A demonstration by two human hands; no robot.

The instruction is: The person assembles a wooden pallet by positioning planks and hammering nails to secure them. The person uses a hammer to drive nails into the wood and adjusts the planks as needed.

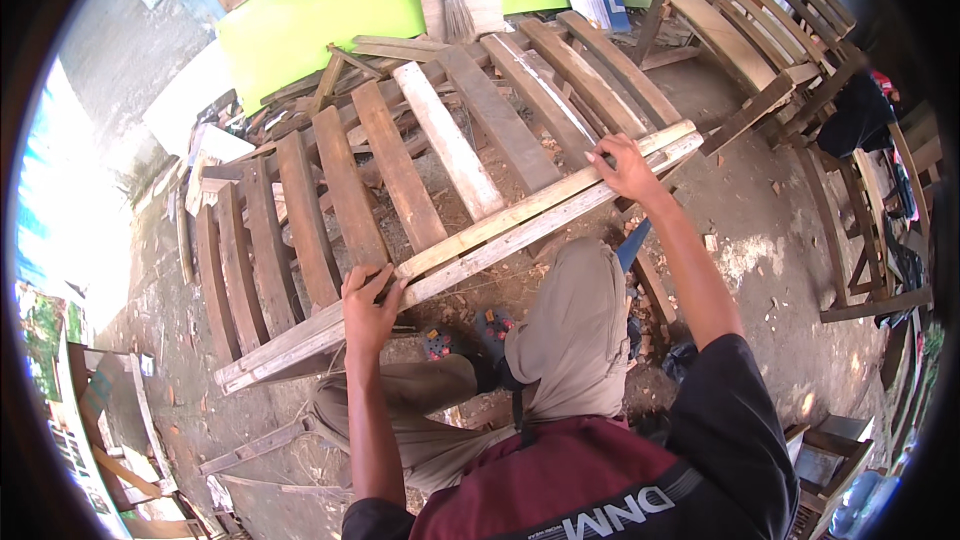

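Note:
A pale wooden strip lies along the whitish front rail of a large slatted wooden frame, its near edge running beside the rail. My left hand is closed at the strip's left end, thumb and fingers bent around it. Farther right, my right hand grips the same strip from above, fingers curled over its far side. Brown slats extend away from the rail, with one white-painted slat among them. Parts of the rail under my hands are hidden.
Behind the frame, a broom leans on a plywood board beside bright green panels. A wooden bench stands at the far right, with another wooden frame nearer. My bent knee is close below the rail. Debris litters the dirt floor.

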